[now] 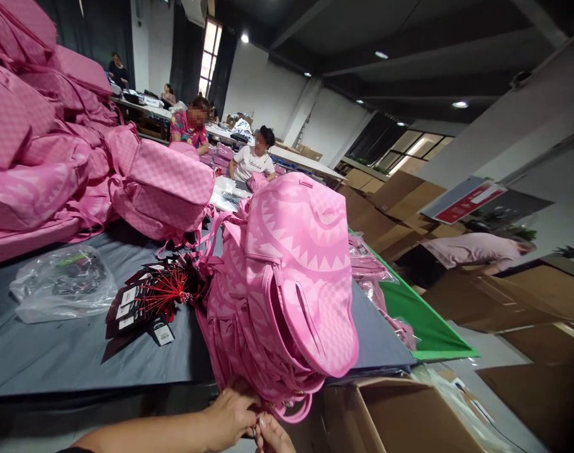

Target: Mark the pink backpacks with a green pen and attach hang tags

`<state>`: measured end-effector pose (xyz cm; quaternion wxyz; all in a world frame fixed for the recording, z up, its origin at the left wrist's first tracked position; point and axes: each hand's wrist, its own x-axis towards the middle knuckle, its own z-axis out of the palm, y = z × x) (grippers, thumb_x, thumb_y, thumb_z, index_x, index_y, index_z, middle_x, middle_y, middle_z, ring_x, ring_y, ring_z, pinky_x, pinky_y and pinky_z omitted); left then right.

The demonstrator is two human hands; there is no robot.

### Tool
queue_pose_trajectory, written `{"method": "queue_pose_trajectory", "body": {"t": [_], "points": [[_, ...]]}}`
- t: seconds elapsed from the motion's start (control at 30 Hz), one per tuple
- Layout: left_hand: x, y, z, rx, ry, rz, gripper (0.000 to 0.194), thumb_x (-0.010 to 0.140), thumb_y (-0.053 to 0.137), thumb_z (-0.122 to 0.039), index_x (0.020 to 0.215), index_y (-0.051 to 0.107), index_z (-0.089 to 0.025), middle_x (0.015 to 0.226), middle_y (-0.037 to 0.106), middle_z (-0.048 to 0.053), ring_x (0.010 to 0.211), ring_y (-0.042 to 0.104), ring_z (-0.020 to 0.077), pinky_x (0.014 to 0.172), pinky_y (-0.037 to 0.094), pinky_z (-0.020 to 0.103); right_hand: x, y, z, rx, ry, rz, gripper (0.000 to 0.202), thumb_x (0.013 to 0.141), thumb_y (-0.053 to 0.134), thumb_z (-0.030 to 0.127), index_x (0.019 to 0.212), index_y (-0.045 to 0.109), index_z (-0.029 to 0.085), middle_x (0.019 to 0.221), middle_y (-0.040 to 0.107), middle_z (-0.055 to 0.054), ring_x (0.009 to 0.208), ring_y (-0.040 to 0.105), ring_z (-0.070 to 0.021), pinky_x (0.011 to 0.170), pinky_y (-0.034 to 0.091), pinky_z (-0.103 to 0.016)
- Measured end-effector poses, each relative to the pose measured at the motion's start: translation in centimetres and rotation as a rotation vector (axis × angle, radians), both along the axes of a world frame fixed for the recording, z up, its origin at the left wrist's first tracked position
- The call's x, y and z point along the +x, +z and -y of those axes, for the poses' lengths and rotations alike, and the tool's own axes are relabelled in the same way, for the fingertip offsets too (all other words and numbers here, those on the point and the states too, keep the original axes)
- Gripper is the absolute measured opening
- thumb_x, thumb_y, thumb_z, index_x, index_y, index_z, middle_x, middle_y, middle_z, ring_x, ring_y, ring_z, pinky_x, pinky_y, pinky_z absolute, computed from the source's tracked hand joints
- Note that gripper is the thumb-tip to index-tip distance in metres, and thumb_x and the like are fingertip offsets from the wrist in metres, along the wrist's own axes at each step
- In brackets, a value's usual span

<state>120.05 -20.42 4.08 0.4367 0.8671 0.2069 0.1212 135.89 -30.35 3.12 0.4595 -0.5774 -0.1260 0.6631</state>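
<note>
A pink backpack (301, 270) with a shark-mouth print stands at the table's front edge, its front pocket zipper partly undone. Just below its lower side, my left hand (235, 406) has its fingers closed near the backpack's handle loop (296, 412). My right hand (272, 434) meets it there in a pinch, at the bottom of the view. What the two hands grip between them is too small and hidden to name. Left of the backpack lies a bunch of black hang tags (131, 308) with red strings (171, 286).
More pink backpacks (36, 119) are piled at the left, beside a clear plastic bag (65, 283). An open cardboard box (410, 415) stands below the table's right end. Green-edged cloth (419, 321) hangs at the right. People (253, 157) sit farther back; another person (471, 251) bends among cartons.
</note>
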Motion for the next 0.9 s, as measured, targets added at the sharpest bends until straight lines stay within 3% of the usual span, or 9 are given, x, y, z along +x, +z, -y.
{"method": "queue_pose_trajectory", "body": {"t": [0.07, 0.13, 0.27, 0.37, 0.5, 0.63, 0.9], "points": [[-0.1, 0.4, 0.1, 0.132, -0.03, 0.054, 0.019, 0.095, 0.056, -0.033, 0.103, 0.072, -0.025, 0.127, 0.066, 0.007, 0.123, 0.053, 0.0285, 0.108, 0.032, 0.047, 0.1, 0.6, 0.0, -0.036, -0.001, -0.006, 0.057, 0.049, 0.09, 0.058, 0.07, 0.057, 0.017, 0.052, 0.053, 0.006, 0.042, 0.04, -0.0027, 0.044, 0.029, -0.015], [-0.1, 0.7, 0.0, 0.184, -0.041, 0.074, 0.024, 0.099, 0.049, -0.031, 0.102, 0.071, -0.022, 0.122, 0.067, 0.01, 0.122, 0.053, 0.0293, 0.107, 0.031, 0.05, 0.3, 1.2, 0.0, -0.065, -0.018, 0.004, 0.054, 0.051, 0.091, 0.055, 0.071, 0.058, 0.017, 0.054, 0.053, 0.006, 0.045, 0.042, -0.0032, 0.044, 0.028, -0.014], [0.3, 0.6, 0.0, -0.146, 0.009, 0.014, 0.016, 0.091, 0.059, -0.026, 0.094, 0.074, -0.021, 0.107, 0.073, 0.008, 0.106, 0.063, 0.024, 0.098, 0.04, 0.038, 0.3, 1.2, -0.3, -0.07, -0.063, 0.057, 0.058, 0.047, 0.09, 0.058, 0.069, 0.057, 0.017, 0.051, 0.051, 0.006, 0.045, 0.04, -0.0038, 0.044, 0.026, -0.015], [1.1, -0.1, 0.1, -0.347, 0.128, -0.051, 0.021, 0.087, 0.057, -0.023, 0.098, 0.074, -0.019, 0.097, 0.075, 0.004, 0.089, 0.068, 0.0173, 0.08, 0.047, 0.025, -0.1, 0.7, -0.4, -0.083, -0.13, 0.119, 0.06, 0.044, 0.089, 0.061, 0.068, 0.055, 0.017, 0.05, 0.05, 0.007, 0.045, 0.039, -0.0041, 0.045, 0.026, -0.015], [2.1, -0.4, 0.0, -0.448, 0.232, -0.101, 0.027, 0.085, 0.055, -0.026, 0.1, 0.072, -0.012, 0.093, 0.075, 0.004, 0.085, 0.068, 0.0159, 0.069, 0.047, 0.021, -1.3, 0.0, -0.6, -0.064, -0.291, 0.167, 0.064, 0.037, 0.089, 0.062, 0.066, 0.053, 0.017, 0.054, 0.05, 0.006, 0.047, 0.037, -0.0038, 0.047, 0.026, -0.016], [1.7, 0.2, -0.2, -0.448, 0.262, -0.113, 0.024, 0.081, 0.059, -0.031, 0.092, 0.075, -0.018, 0.09, 0.075, 0.0, 0.084, 0.066, 0.016, 0.07, 0.045, 0.021, -2.7, -0.6, -0.9, -0.033, -0.435, 0.25, 0.065, 0.039, 0.083, 0.07, 0.067, 0.054, 0.019, 0.052, 0.046, 0.007, 0.044, 0.029, -0.0038, 0.044, 0.02, -0.018], [0.9, 1.0, -0.1, -0.39, 0.23, -0.182, 0.019, 0.081, 0.06, -0.027, 0.086, 0.078, -0.024, 0.085, 0.075, -0.002, 0.08, 0.064, 0.0149, 0.072, 0.042, 0.022, -2.9, -0.6, -0.6, 0.103, -0.292, 0.688, 0.058, 0.057, 0.071, 0.075, 0.059, 0.055, 0.019, 0.053, 0.05, 0.002, 0.055, 0.045, -0.0126, 0.049, 0.036, -0.024]]}}
